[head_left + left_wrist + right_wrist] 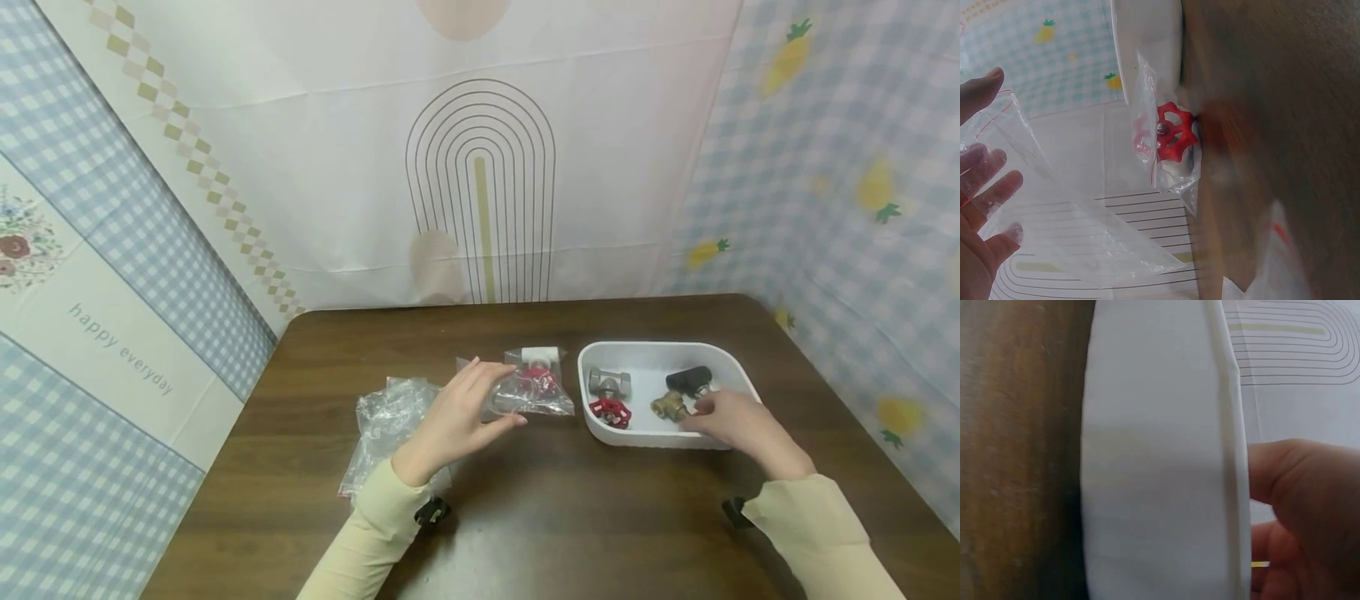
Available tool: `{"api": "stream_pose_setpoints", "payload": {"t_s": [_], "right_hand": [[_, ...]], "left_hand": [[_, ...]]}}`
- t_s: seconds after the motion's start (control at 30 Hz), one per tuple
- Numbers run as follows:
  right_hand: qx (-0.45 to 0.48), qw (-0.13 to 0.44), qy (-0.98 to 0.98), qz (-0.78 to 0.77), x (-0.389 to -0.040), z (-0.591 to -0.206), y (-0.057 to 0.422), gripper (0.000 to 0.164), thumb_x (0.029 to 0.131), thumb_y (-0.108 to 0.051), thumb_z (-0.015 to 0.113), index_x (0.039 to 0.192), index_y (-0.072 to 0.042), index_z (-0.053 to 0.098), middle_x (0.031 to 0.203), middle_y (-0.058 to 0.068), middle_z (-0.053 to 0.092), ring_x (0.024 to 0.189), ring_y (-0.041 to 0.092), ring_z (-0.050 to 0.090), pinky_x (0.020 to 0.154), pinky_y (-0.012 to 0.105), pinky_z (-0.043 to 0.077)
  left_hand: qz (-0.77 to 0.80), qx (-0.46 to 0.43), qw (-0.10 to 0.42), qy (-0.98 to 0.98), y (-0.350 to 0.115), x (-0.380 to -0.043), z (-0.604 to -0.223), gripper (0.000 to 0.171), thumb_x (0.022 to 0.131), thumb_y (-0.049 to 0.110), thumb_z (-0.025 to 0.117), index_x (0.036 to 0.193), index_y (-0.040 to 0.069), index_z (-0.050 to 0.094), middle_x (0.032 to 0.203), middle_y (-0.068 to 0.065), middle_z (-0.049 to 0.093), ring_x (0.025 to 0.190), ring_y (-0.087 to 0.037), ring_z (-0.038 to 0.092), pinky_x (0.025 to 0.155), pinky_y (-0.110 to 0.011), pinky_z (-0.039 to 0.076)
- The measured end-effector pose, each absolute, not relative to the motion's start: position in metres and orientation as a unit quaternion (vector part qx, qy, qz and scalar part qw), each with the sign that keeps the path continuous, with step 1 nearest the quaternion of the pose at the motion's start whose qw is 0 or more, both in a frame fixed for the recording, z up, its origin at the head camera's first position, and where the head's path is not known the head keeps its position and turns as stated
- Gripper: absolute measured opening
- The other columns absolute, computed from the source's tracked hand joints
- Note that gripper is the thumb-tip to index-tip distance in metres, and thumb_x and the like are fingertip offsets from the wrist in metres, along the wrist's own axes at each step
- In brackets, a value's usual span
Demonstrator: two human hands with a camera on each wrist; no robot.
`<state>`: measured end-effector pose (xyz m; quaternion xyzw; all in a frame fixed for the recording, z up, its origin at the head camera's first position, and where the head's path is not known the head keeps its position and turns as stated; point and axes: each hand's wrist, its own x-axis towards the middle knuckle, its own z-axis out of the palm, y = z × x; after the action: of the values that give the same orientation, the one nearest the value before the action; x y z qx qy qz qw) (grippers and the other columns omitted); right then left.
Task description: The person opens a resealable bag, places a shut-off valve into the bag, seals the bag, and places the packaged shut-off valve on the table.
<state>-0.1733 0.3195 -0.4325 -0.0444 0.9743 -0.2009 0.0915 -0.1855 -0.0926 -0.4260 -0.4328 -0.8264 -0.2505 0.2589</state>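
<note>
My left hand (512,397) pinches an empty clear plastic bag (501,392) between thumb and fingers, just above the table's middle. In the left wrist view the same bag (1060,212) hangs from the fingers (991,194). Just behind it lies a bagged valve with a red handwheel (538,382), which the left wrist view shows resting on the table (1175,137). My right hand (697,408) reaches over the near rim of a white tray (645,437) and curls on a brass valve with a black handle (670,405). A grey valve with a red handwheel (609,397) lies in the tray's left half.
A pile of empty clear bags (384,425) lies on the brown table (570,517) beside my left forearm. Patterned cloth walls (480,183) close in the back and both sides. In the right wrist view the tray's white wall (1160,456) fills the frame.
</note>
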Motion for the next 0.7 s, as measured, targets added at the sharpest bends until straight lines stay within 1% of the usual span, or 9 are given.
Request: {"api": "stream_pose_setpoints", "payload": {"t_s": [0.07,0.17,0.33,0.4,0.57,0.7], "right_hand": [[-0.029,0.070,0.972,-0.220,-0.170,-0.434,0.320,0.039,0.087,-0.036,0.075,0.095,0.002,0.072,0.084,0.011,0.068,0.074,0.024,0.056,0.064,0.038,0.046],[-0.016,0.036,0.969,-0.242,-0.166,-0.436,0.319,0.043,0.086,-0.036,0.076,0.102,0.004,0.071,0.092,0.013,0.070,0.080,0.027,0.060,0.068,0.040,0.048],[-0.018,-0.017,0.965,-0.262,-0.163,-0.439,0.313,0.043,0.087,-0.030,0.076,0.110,0.006,0.068,0.100,0.021,0.070,0.092,0.037,0.064,0.077,0.052,0.051],[-0.031,-0.040,0.964,-0.262,-0.163,-0.439,0.309,0.043,0.086,-0.027,0.077,0.112,0.006,0.068,0.101,0.021,0.070,0.094,0.039,0.065,0.079,0.054,0.051],[-0.100,-0.085,0.965,-0.228,-0.167,-0.437,0.299,0.044,0.082,-0.020,0.081,0.115,0.007,0.070,0.100,0.021,0.070,0.091,0.037,0.065,0.079,0.054,0.052],[-0.135,-0.084,0.968,-0.196,-0.170,-0.432,0.296,0.043,0.080,-0.017,0.081,0.114,0.008,0.070,0.100,0.023,0.070,0.092,0.040,0.065,0.082,0.057,0.052]], "left_hand": [[-0.251,-0.432,0.258,-0.827,-0.092,-0.186,-0.427,0.066,0.084,0.035,0.081,0.132,-0.002,0.056,0.127,-0.013,0.064,0.120,-0.027,0.060,0.118,-0.042,0.030],[-0.248,-0.431,0.260,-0.827,-0.092,-0.186,-0.428,0.065,0.084,0.035,0.081,0.132,-0.002,0.056,0.126,-0.013,0.064,0.120,-0.027,0.060,0.118,-0.042,0.030],[-0.249,-0.430,0.261,-0.828,-0.092,-0.186,-0.430,0.066,0.084,0.035,0.082,0.132,-0.001,0.056,0.126,-0.013,0.064,0.120,-0.027,0.060,0.118,-0.043,0.031],[-0.251,-0.430,0.260,-0.828,-0.092,-0.186,-0.430,0.066,0.083,0.035,0.082,0.133,-0.001,0.056,0.126,-0.012,0.064,0.120,-0.026,0.060,0.118,-0.043,0.031],[-0.258,-0.428,0.257,-0.827,-0.093,-0.187,-0.430,0.067,0.083,0.035,0.082,0.134,0.000,0.055,0.128,-0.012,0.063,0.119,-0.025,0.059,0.118,-0.043,0.031],[-0.255,-0.427,0.256,-0.829,-0.093,-0.187,-0.430,0.067,0.084,0.035,0.082,0.134,0.000,0.055,0.129,-0.012,0.063,0.121,-0.026,0.059,0.118,-0.043,0.031]]}}
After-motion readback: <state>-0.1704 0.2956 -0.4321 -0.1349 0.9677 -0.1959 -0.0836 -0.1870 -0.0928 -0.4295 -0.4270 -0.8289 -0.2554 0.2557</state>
